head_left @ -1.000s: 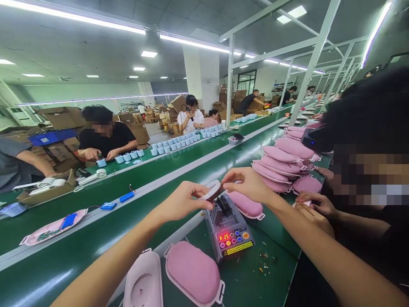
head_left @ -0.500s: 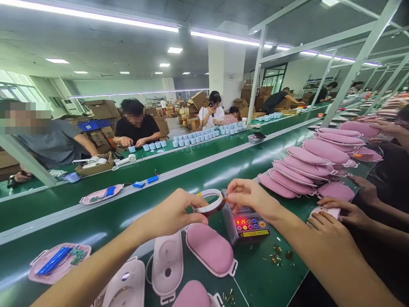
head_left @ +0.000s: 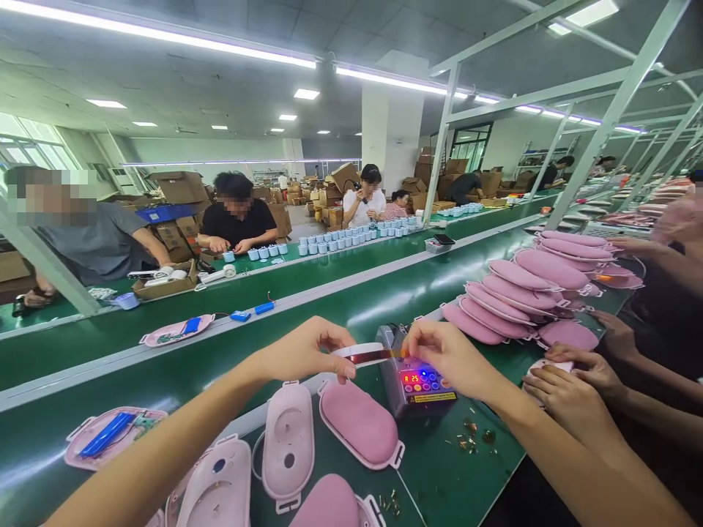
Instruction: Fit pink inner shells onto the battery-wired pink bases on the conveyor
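Observation:
My left hand (head_left: 307, 353) grips a roll of amber tape (head_left: 359, 354) with a white core, thumb below and fingers on top. Pinched in my right hand (head_left: 439, 355) is the loose end of that tape, a short strip stretched between the two hands. Just behind and below the strip stands a grey tape dispenser (head_left: 420, 399) with a lit red display and several coloured buttons. Under my hands a pink oval shell (head_left: 358, 424) lies closed side up, and beside it a pale pink shell half (head_left: 288, 446) shows its inner side with a round hole.
Stacked pink shells (head_left: 510, 293) stand at the right, where a co-worker's hands (head_left: 571, 380) hold another piece. Small brass-coloured bits (head_left: 469, 437) lie by the dispenser. An open shell with a blue battery (head_left: 110, 433) sits at left. Co-workers sit across the green bench (head_left: 181, 380).
My right hand has moved slightly right, drawing out a longer strip of tape. The roll has turned to a more edge-on view in my left hand. The camera view has shifted slightly.

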`<state>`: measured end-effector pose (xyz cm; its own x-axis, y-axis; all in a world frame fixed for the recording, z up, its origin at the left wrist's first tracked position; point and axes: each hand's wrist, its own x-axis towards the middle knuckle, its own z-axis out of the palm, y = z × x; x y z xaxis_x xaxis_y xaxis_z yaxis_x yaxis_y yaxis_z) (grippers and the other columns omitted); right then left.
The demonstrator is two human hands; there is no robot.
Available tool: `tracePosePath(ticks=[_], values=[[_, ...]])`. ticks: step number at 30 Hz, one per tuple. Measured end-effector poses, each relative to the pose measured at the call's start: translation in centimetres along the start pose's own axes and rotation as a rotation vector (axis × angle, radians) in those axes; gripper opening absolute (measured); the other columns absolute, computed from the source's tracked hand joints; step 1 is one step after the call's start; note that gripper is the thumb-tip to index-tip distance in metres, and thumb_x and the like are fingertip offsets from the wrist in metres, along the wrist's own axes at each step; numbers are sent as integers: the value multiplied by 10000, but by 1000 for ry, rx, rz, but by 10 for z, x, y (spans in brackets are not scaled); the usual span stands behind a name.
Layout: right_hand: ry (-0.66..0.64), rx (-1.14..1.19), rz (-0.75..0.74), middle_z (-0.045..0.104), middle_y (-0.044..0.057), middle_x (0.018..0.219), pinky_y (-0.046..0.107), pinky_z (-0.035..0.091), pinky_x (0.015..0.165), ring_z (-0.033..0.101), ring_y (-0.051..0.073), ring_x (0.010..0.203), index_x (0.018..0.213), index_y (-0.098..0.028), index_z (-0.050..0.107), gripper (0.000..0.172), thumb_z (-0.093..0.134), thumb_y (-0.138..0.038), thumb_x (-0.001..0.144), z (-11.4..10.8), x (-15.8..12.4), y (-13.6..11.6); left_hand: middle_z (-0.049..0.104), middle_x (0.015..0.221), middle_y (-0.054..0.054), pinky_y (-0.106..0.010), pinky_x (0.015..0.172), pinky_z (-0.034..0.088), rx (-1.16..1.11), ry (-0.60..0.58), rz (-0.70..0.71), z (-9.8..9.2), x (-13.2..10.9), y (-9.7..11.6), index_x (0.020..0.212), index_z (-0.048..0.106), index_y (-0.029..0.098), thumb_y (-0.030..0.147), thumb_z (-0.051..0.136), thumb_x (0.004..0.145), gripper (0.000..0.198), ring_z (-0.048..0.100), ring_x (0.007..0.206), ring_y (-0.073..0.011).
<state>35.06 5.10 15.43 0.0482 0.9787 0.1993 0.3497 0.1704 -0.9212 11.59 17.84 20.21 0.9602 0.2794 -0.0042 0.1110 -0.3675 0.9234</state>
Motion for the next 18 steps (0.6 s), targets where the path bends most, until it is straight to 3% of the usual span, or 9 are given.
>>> tracePosePath(ticks=[4, 7, 11, 18], values=[[82, -64, -84, 604, 41, 781, 263, 485, 645, 584, 149, 730, 732, -169, 607, 191, 435, -248, 699, 14, -9, -4, 693, 697, -26, -239, 620, 506, -141, 16, -25, 6, -5, -7, 772, 735, 135, 285, 803, 726, 171, 640, 636, -140], [167, -180, -198, 600, 37, 808, 282, 491, 683, 579, 163, 763, 791, -179, 597, 150, 544, -320, 795, 26, -13, -11, 698, 691, -33, -234, 600, 511, -202, 27, -41, 8, -7, -5, 756, 736, 130, 313, 826, 703, 211, 647, 624, -142], [274, -382, -302, 602, 22, 743, 271, 440, 606, 541, 150, 670, 746, -188, 589, 194, 681, -352, 795, 35, -12, -14, 705, 687, -35, -225, 570, 509, -250, 38, -50, 7, -11, -2, 753, 737, 127, 330, 848, 679, 243, 636, 600, -135], [190, -242, -359, 681, 4, 730, 243, 529, 627, 639, 147, 665, 719, -208, 670, 123, 708, -295, 798, 24, -13, -16, 708, 677, -56, -223, 545, 520, -383, -5, -31, -1, -22, -12, 759, 748, 101, 434, 885, 642, 379, 626, 542, -124]])
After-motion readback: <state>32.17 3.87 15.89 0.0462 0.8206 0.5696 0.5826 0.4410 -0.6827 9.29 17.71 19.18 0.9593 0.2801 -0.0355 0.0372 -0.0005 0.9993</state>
